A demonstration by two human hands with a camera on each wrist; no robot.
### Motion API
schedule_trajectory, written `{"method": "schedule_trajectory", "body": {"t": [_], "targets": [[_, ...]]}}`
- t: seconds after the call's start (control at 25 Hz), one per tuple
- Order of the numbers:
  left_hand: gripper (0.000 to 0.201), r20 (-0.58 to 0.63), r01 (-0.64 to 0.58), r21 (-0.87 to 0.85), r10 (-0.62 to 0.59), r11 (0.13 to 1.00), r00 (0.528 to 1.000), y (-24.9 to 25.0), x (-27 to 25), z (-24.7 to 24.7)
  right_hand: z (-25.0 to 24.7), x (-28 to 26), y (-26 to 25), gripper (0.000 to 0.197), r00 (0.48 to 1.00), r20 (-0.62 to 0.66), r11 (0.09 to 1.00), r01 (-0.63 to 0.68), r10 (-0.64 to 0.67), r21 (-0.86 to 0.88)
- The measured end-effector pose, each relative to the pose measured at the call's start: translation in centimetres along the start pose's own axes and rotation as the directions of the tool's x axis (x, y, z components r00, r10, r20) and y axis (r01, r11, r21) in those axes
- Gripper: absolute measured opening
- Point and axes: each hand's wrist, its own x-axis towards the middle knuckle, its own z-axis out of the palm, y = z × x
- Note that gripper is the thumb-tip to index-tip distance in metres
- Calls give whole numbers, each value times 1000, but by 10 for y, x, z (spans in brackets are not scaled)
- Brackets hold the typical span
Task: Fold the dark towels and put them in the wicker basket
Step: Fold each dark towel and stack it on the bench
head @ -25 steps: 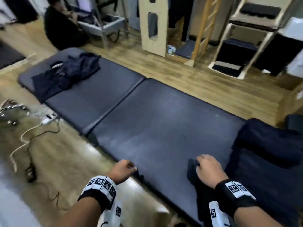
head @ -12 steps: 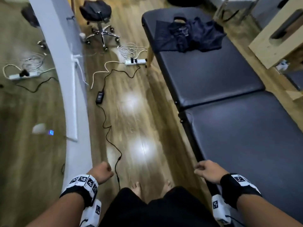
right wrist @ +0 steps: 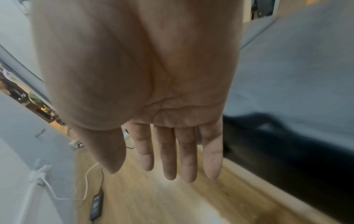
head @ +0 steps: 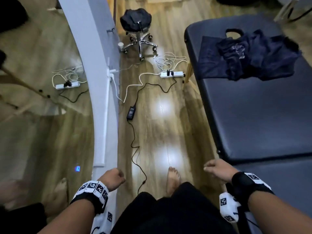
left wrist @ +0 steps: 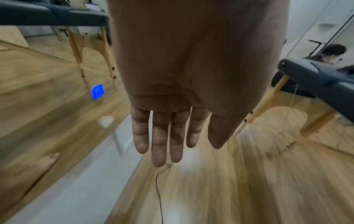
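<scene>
Dark towels: a loose, crumpled heap of dark towels point(head: 249, 54) lies at the far end of the padded table point(head: 263, 115), partly over a flatter dark cloth; none looks folded from here.
Wicker basket: not in any view, so its place cannot be told.
Left hand: the left hand point(left wrist: 172, 121) hangs over the floor with fingers straight and close together, holding nothing; in the head view it reads as loosely curled.
Right hand: the right hand point(right wrist: 168, 136) is likewise empty, fingers extended and slightly apart, just beside the near edge of the table.
Step in hand: judged from the empty hands and the distance to the heap, this is an approach, a walk along the table toward the towels; folding of this heap has not begun.
Next move: it calls for getting alongside the far end, reaching in with both hands, and pulling one towel free of the tangle to spread it on bare padding.
Table edge: the long edge runs along the person's right side; the bare middle stretch offers room to fold.
Floor lane: a strip of wooden floor point(head: 160, 115) lies between the table and a pale wall edge point(head: 101, 98).
Hazards: a black cable with power brick point(head: 131, 112) trails down the lane near the bare feet, a power strip point(head: 172, 74) sits near the table leg, and a wheeled stool point(head: 138, 31) stands beyond.
</scene>
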Motion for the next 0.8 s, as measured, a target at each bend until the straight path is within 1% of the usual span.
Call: {"method": "schedule_trajectory", "body": {"t": [0.12, 0.24, 0.36, 0.44, 0.48, 0.56, 0.6, 0.64, 0.72, 0.8], "targets": [[28, -107, 15, 6, -15, 1000, 994, 19, 24, -61, -41, 50, -40, 10, 1000, 3, 1000, 21, -21, 18], [28, -139, 19, -46, -26, 999, 990, 37, 47, -108, -66, 95, -66, 8, 997, 57, 993, 54, -48, -109], [32, -67, 2, -51, -6, 999, 998, 49, 86, -145, -88, 135, -92, 11, 994, 113, 982, 19, 2, -186], [32, -21, -20, -25, 20, 999, 1000, 56, 120, -170, -102, 155, -113, 26, 988, 152, 969, 29, 9, -247], [31, -6, -45, -14, 45, 999, 999, 61, 144, -186, -112, 168, -125, 31, 990, 143, 961, 29, 11, -275], [29, -1, -92, 15, 92, 996, 996, 75, 190, -225, -143, 182, -153, 34, 997, 72, 957, -8, 31, -290], [28, 22, -112, 32, 111, 993, 994, 84, 207, -243, -161, 182, -170, 35, 998, 47, 955, -29, 45, -296], [26, 51, -144, 41, 141, 989, 989, 94, 224, -258, -177, 182, -183, 36, 998, 28, 959, -48, 58, -280], [22, 96, -222, 85, 213, 971, 972, 121, 265, -295, -211, 191, -208, 34, 998, -44, 974, -54, 46, -219], [20, 120, -266, 137, 251, 954, 961, 145, 296, -322, -238, 194, -226, 30, 988, -151, 988, -53, 31, -147]]}}
